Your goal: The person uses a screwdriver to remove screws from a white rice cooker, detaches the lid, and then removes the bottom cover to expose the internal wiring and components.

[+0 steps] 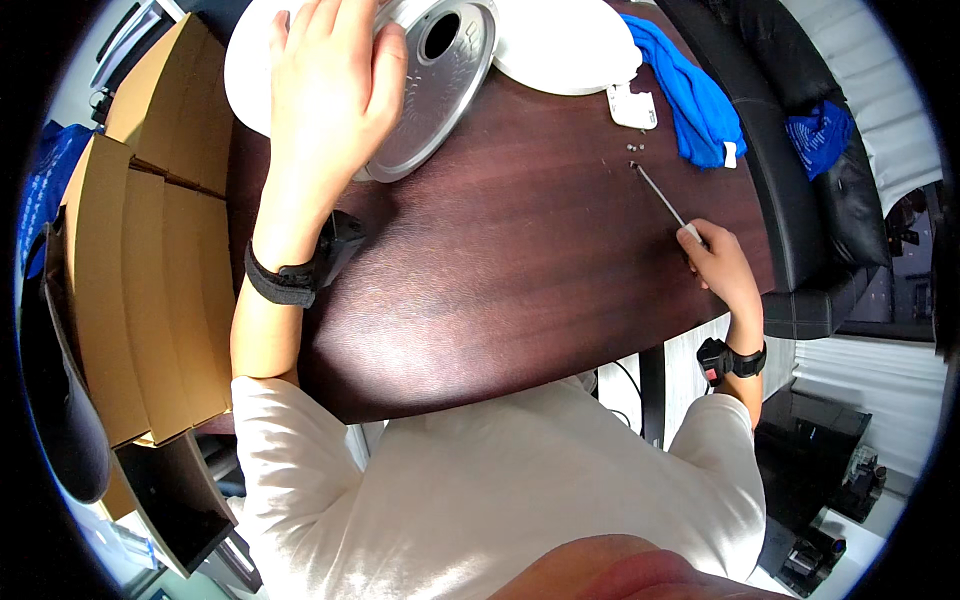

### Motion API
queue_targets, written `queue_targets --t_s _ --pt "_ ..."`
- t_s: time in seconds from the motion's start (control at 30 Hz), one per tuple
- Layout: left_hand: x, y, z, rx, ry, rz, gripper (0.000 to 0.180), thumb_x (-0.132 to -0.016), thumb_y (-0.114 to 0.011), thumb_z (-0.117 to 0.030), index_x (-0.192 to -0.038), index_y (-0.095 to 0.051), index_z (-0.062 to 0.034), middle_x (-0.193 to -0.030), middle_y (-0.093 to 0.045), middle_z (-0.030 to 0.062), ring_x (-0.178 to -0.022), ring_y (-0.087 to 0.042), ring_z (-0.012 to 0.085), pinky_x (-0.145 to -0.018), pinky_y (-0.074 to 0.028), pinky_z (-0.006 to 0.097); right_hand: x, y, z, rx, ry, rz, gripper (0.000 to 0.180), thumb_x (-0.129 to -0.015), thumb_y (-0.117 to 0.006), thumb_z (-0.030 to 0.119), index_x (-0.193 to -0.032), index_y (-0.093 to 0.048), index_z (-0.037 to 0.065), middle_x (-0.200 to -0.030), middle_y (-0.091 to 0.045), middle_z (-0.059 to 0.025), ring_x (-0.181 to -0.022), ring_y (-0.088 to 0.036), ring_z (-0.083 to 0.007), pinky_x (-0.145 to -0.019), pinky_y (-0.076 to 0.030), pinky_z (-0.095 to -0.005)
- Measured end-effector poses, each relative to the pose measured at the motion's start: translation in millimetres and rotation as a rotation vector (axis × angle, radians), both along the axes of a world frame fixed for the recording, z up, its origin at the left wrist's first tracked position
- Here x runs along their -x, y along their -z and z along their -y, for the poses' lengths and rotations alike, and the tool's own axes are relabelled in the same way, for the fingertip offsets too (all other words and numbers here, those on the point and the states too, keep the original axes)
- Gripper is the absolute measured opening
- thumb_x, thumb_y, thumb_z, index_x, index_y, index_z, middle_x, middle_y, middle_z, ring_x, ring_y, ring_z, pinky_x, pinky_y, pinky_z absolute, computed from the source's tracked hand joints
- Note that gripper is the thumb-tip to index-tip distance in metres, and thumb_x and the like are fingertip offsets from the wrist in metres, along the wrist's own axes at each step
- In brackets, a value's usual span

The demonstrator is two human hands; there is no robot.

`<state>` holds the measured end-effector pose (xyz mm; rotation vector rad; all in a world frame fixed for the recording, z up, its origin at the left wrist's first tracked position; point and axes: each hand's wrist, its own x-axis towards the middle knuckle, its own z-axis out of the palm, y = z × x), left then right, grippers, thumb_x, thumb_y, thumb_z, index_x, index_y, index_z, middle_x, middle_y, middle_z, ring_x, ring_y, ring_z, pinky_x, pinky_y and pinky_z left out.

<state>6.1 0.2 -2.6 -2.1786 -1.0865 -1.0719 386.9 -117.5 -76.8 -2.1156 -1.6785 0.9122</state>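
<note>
Dark reddish-brown wood is filling the middle of the frame: a polished table (500, 260) we are leaning over. Right of centre, a slim metal-shafted screwdriver with a pale handle (662, 197) is lying along a diagonal, its tip pointing to the upper left at a few tiny loose screws (636, 148) and its handle running down to the lower right. Our right hand (722, 265) is clenching that handle, so it is the nearer hand by far. Just above the screws, a small white plastic piece (633, 106) is sitting beside a crumpled blue cloth (695, 95).

Well apart, at the upper left, our left hand (335, 85) is resting flat, fingers spread and grasping nothing, on a round silver metal disc with a central hole (440, 90), which is overlapping a wide white round housing (565, 45). Stacked brown cardboard boxes (150, 250) are lining the left edge.

We are struggling to count the screws, and the frame's top is cutting off the housing and our fingertips.
</note>
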Motion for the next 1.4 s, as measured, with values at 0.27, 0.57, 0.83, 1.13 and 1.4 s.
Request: queue_targets --t_s 0.27,0.57,0.83,1.13,1.4 --pt "0.9 2.5 -0.2 0.017 -0.006 -0.001 0.028 -0.089 -0.049 -0.015 -0.113 -0.058 -0.0041 -0.12 -0.058 0.0144 -0.118 -0.051 0.0309 -0.101 -0.033 0.044 -9.0 -2.3 10.8 -0.225 -0.027 0.352 0.03 -0.087 -0.06 0.031 -0.088 -0.062 0.001 -0.075 -0.061 -0.0231 -0.076 -0.061 -0.041 -0.065 -0.046 -0.0436" --pt "-0.2 1.8 -0.5 0.028 0.005 -0.002 0.029 -0.089 -0.048 -0.015 -0.114 -0.058 -0.0039 -0.123 -0.057 0.0141 -0.121 -0.049 0.0319 -0.101 -0.033 0.044 -27.3 19.6 7.8 -0.447 0.03 0.643 0.031 -0.082 -0.065 0.031 -0.105 -0.065 0.01 -0.089 -0.066 -0.0159 -0.081 -0.063 -0.0349 -0.067 -0.049 -0.0421" --pt "-0.2 -1.4 0.4 0.034 0.004 -0.021 0.029 -0.089 -0.049 -0.014 -0.115 -0.057 -0.0025 -0.123 -0.057 0.0146 -0.121 -0.049 0.0319 -0.1 -0.033 0.043 -25.8 16.5 6.6 -0.466 -0.002 0.639 0.03 -0.081 -0.067 0.024 -0.106 -0.064 0.009 -0.09 -0.065 -0.015 -0.08 -0.063 -0.0344 -0.067 -0.05 -0.0411" --pt "-2.6 -1.4 2.1 0.028 -0.004 -0.02 0.028 -0.088 -0.049 -0.013 -0.113 -0.057 -0.0022 -0.123 -0.057 0.0146 -0.12 -0.049 0.0322 -0.1 -0.034 0.041 -18.4 16.3 10.4 -0.472 -0.024 0.586 0.03 -0.08 -0.067 0.024 -0.105 -0.064 0.007 -0.092 -0.065 -0.0159 -0.082 -0.063 -0.0354 -0.068 -0.05 -0.0413" --pt "-0.9 0.8 0.8 0.008 -0.005 -0.023 0.028 -0.089 -0.049 -0.013 -0.114 -0.057 -0.0029 -0.123 -0.057 0.0141 -0.121 -0.049 0.0322 -0.101 -0.033 0.043 -16.8 -1.1 17.9 -0.417 -0.076 0.676 0.031 -0.08 -0.067 0.023 -0.106 -0.064 0.008 -0.088 -0.064 -0.0145 -0.079 -0.063 -0.0345 -0.066 -0.05 -0.0412"
